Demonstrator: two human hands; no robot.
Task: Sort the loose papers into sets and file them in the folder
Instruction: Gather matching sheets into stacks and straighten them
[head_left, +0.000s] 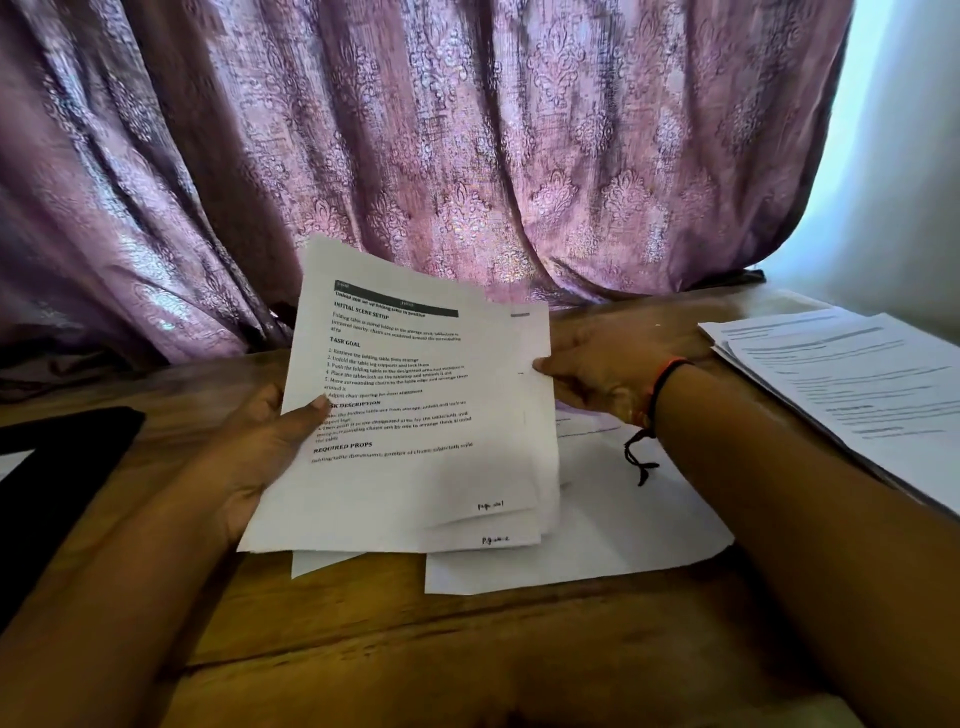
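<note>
The person's left hand (249, 452) is gripping the left edge of a sheaf of printed pages (415, 426), thumb pressing on the front, while the right hand (597, 374) is pinching its right edge. The sheaf is tilting up over loose white sheets (613, 535) lying mid-table. A black folder (57, 467) is lying at the wooden table's (415, 634) left edge, another paper stack (852, 384) at its right edge
</note>
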